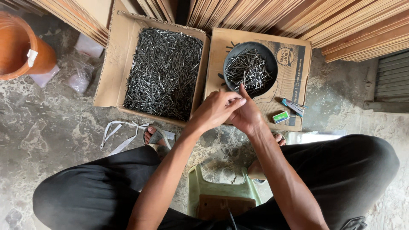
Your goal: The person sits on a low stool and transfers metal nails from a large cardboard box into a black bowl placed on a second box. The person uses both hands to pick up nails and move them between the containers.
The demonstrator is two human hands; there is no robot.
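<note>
My left hand point(215, 108) and my right hand point(247, 113) meet just below a black round bowl point(231, 59) that holds several dark nails point(249, 68). The fingers of both hands are closed together, pinching something too small to make out, probably nails. The bowl rests on a flat closed cardboard box point(294, 81). To its left stands an open cardboard box point(113, 64) heaped with many dark nails point(164, 70).
Stacked wooden slats point(324, 21) run along the top. An orange bucket point(19, 47) sits at far left, plastic bags beside it. A small green box point(281, 117) and a pen-like item point(293, 106) lie on the flat box. A green stool point(223, 196) is between my knees.
</note>
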